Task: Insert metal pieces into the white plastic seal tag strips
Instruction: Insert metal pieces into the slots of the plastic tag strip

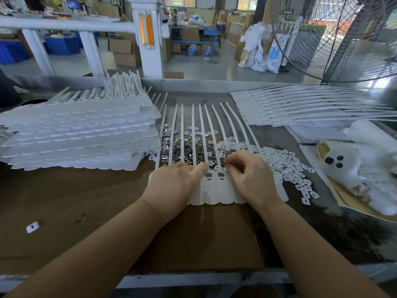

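A: Left hand?
B: I log it flat, fingers straight, pressing the tag strip sheet on the tabletop.
A: Right hand?
B: Its fingers are curled in a pinch; the metal piece is hidden, so I can't tell. Metal pieces lie under the strips.

Metal pieces under strip tails

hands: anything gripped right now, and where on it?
Right hand: fingertips curled as if pinching a small metal piece; the hold point is hidden. Left hand grips nothing, resting flat on the white plastic seal tag strip sheet.
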`<state>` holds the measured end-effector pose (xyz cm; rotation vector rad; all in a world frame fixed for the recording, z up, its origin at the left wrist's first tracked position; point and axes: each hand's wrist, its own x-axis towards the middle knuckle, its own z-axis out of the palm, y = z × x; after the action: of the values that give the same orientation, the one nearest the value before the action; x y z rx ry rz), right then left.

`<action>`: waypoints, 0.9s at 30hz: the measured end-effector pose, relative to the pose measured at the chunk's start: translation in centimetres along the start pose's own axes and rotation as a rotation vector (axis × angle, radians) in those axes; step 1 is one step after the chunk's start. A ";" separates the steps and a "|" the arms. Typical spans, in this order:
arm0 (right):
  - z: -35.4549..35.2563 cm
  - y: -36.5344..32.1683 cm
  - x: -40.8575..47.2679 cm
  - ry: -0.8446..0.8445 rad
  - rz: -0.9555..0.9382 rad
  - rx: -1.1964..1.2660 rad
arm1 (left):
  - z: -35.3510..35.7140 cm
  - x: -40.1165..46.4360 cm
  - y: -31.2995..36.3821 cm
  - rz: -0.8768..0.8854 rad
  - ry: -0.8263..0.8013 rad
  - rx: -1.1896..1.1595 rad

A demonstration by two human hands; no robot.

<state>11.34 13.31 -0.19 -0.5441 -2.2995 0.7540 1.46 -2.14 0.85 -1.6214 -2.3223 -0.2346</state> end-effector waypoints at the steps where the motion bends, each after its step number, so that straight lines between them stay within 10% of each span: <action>1: 0.0 0.0 0.0 -0.001 0.003 0.008 | -0.2 -0.1 0.0 0.032 -0.008 0.014; 15: 0.0 0.0 0.0 0.005 0.000 0.005 | -0.1 0.8 -1.2 -0.368 0.001 -0.581; 27: 0.0 -0.1 0.0 -0.001 0.003 -0.015 | 0.4 0.6 -1.4 -0.271 0.072 -0.459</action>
<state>11.31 13.24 -0.19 -0.5544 -2.3070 0.7394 -0.10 -1.96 0.77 -1.4348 -2.5551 -0.9292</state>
